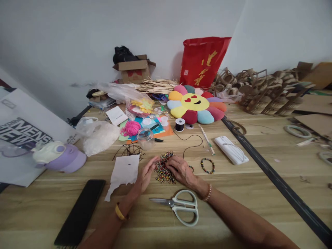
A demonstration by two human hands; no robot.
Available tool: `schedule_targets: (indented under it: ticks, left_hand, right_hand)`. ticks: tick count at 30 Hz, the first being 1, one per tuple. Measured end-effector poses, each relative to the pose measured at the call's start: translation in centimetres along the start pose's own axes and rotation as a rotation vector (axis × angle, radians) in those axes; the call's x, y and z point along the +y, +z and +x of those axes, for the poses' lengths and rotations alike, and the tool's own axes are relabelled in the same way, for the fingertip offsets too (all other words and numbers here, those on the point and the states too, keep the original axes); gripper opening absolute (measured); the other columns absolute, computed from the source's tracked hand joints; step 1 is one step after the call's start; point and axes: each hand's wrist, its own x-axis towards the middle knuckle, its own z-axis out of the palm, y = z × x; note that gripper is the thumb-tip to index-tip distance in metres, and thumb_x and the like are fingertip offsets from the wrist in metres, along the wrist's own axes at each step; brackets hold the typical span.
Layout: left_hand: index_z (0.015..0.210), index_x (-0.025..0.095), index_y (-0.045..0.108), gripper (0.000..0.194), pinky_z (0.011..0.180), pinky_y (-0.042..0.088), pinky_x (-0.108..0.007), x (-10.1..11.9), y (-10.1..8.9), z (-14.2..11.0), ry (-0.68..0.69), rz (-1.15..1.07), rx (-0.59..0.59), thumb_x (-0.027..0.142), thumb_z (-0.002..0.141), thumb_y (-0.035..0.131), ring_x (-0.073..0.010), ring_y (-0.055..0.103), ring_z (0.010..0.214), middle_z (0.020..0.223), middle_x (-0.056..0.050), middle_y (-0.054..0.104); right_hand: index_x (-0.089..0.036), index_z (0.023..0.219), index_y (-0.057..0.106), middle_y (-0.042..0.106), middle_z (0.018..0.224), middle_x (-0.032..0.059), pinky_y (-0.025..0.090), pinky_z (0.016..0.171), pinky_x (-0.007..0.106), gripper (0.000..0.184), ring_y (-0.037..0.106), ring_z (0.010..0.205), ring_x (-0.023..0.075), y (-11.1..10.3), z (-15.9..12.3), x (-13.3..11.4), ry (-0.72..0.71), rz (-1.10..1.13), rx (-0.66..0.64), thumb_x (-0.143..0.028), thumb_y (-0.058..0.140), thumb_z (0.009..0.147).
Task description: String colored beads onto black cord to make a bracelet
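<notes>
A pile of small multicoloured beads [164, 177] lies on the wooden table between my hands. My left hand [147, 173] rests on its edge along the pile's left side, fingers stretched out and nothing held. From the right, my right hand [181, 170] reaches over the beads with bent fingers touching them; its fingertips are partly hidden. A finished-looking bead bracelet [208, 166] lies to the right, and part of another beaded loop [191, 168] shows beside my right hand. Scissors with pale handles [185, 208] lie slightly apart in front of the pile.
Left are a torn white paper [125, 170], a black phone [81, 211] and a purple cap [67, 160]. Behind the beads stand a clear jar [145, 139] and a black cord spool [180, 125]. A white power bank [230, 150] and flower cushion [193, 103] lie farther off.
</notes>
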Motion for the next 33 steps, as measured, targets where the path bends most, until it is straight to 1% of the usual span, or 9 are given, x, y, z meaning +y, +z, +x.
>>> schedule_targets:
  ticks: [2, 5, 8, 10, 13, 16, 23, 28, 33]
  left_hand:
    - [0.124, 0.015, 0.058, 0.047, 0.104, 0.043, -0.041, -0.1, -0.1, 0.2, 0.002, -0.006, 0.063, 0.046, 0.089, 0.051, -0.0257, 0.059, 0.115, 0.122, -0.013, 0.066]
    - [0.104, 0.015, 0.067, 0.032, 0.091, 0.051, -0.036, 0.2, -0.2, 0.3, 0.011, 0.078, 0.121, 0.038, 0.083, 0.060, -0.0238, 0.066, 0.099, 0.105, -0.011, 0.071]
    - [0.083, 0.016, 0.071, 0.013, 0.075, 0.053, -0.031, 0.8, -0.3, 0.3, 0.079, 0.227, 0.106, 0.027, 0.078, 0.064, -0.0207, 0.065, 0.079, 0.085, -0.007, 0.071]
    - [0.076, 0.018, 0.071, 0.007, 0.070, 0.051, -0.030, 1.1, -0.3, 0.3, 0.126, 0.307, 0.084, 0.021, 0.076, 0.065, -0.0194, 0.064, 0.073, 0.076, -0.005, 0.068]
    - [0.073, 0.019, 0.071, 0.008, 0.070, 0.050, -0.029, 1.1, -0.1, 0.3, 0.158, 0.380, 0.054, 0.015, 0.074, 0.065, -0.0192, 0.063, 0.073, 0.074, -0.004, 0.066]
    - [0.074, 0.019, 0.071, 0.011, 0.073, 0.049, -0.030, 0.9, 0.0, 0.2, 0.169, 0.452, 0.028, 0.010, 0.073, 0.065, -0.0196, 0.062, 0.075, 0.076, -0.004, 0.067]
    - [0.082, 0.018, 0.072, 0.015, 0.076, 0.049, -0.030, 0.3, 0.1, 0.0, 0.252, 0.594, -0.010, 0.006, 0.077, 0.064, -0.0185, 0.062, 0.079, 0.080, -0.004, 0.065]
    - [0.086, 0.017, 0.072, 0.014, 0.075, 0.049, -0.028, 0.1, 0.1, -0.2, 0.302, 0.652, -0.039, 0.008, 0.081, 0.063, -0.0180, 0.062, 0.081, 0.082, -0.005, 0.064]
    - [0.087, 0.017, 0.072, 0.014, 0.077, 0.049, -0.028, 0.0, 0.2, -0.3, 0.327, 0.706, -0.057, 0.009, 0.084, 0.061, -0.0179, 0.061, 0.082, 0.082, -0.004, 0.064]
  right_hand:
    - [-0.019, 0.090, 0.061, 0.063, 0.089, 0.0073, 0.048, 0.078, 0.032, 0.019, 0.057, 0.084, 0.0188, 0.1, 0.0, 0.0, -0.007, 0.006, -0.001, -0.022, 0.044, 0.098]
    - [-0.020, 0.089, 0.061, 0.063, 0.087, 0.0065, 0.048, 0.075, 0.032, 0.019, 0.057, 0.081, 0.0184, 0.2, -0.1, 0.0, -0.019, 0.003, 0.009, -0.023, 0.045, 0.098]
    - [-0.019, 0.090, 0.062, 0.064, 0.085, 0.0064, 0.048, 0.074, 0.032, 0.017, 0.057, 0.079, 0.0187, 0.4, -0.1, 0.1, -0.026, 0.009, 0.020, -0.024, 0.047, 0.098]
    - [-0.019, 0.092, 0.062, 0.064, 0.086, 0.0067, 0.049, 0.074, 0.033, 0.015, 0.058, 0.080, 0.0191, 0.5, -0.2, 0.3, -0.024, 0.021, 0.023, -0.024, 0.049, 0.097]
    - [-0.019, 0.095, 0.063, 0.065, 0.087, 0.0069, 0.049, 0.075, 0.033, 0.013, 0.059, 0.081, 0.0193, 0.8, -0.4, 0.6, -0.022, 0.032, 0.026, -0.024, 0.051, 0.096]
    - [-0.019, 0.096, 0.063, 0.066, 0.089, 0.0072, 0.049, 0.076, 0.033, 0.012, 0.059, 0.082, 0.0195, 1.0, -0.5, 0.8, -0.024, 0.033, 0.012, -0.024, 0.051, 0.096]
    - [-0.019, 0.093, 0.063, 0.065, 0.087, 0.0066, 0.048, 0.075, 0.033, 0.015, 0.058, 0.082, 0.0192, 0.7, -0.3, 0.3, -0.024, 0.021, -0.027, -0.023, 0.049, 0.097]
    - [-0.020, 0.091, 0.062, 0.064, 0.086, 0.0064, 0.048, 0.077, 0.034, 0.015, 0.057, 0.082, 0.0196, 0.8, -0.2, 0.1, -0.023, 0.013, -0.019, -0.022, 0.048, 0.097]
    - [-0.019, 0.090, 0.061, 0.063, 0.085, 0.0067, 0.048, 0.075, 0.034, 0.016, 0.057, 0.081, 0.0194, 0.9, -0.3, 0.0, -0.023, -0.004, -0.047, -0.021, 0.047, 0.097]
